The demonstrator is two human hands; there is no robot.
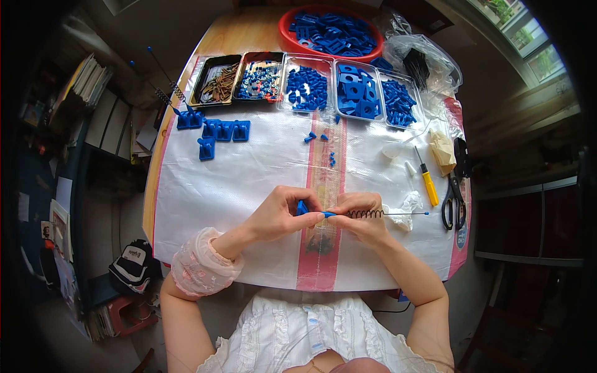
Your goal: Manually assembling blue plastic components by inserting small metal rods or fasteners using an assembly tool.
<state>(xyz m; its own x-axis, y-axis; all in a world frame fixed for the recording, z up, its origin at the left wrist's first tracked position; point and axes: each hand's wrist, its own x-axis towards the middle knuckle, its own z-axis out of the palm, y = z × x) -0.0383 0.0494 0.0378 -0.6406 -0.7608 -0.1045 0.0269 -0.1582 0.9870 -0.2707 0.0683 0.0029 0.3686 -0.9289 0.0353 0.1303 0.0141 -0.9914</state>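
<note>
Fingers [306, 221] of 2 hands clamped on work, mid-width of tabletop [214, 38], nearer its near edge. Left hand [278, 214]: 1 blue block [301, 207] in grip, thumb up against 1 blue sleeve [328, 214]. Right hand [364, 226]: pinching 1 spring rod [367, 214] at its sleeve end, black coil lying across the hand, 1 blue tip [426, 213] pointing to the right edge.

Far-left corner: blue assemblies [224, 130], 3 in a row, 1 below, plus a touching cluster further left, looks like 2, can't separate cleanly. 2 upright spring rods [177, 92] rise from that cluster.

Along far edge: 5 trays, 2 black, 3 clear. Left to right: brass-coloured screws [219, 82], small mixed metal bits [262, 79], small blue pieces [306, 87], blue holed plates [356, 91], small blue parts [399, 101]. Too many to count in each. Behind them, 1 red basin [286, 38] heaped with blue parts, 1 clear bag [443, 59] at far-right corner, 1 bundle of black rods [415, 68] in it.

Loose between trays and hands: 2 blue pegs [310, 137] plus several tiny blue bits [332, 159], count unclear.

Right edge: 1 yellow-handled screwdriver [430, 188], 1 black scissors [459, 214], 1 crumpled white tissue [407, 210] left of them.
</note>
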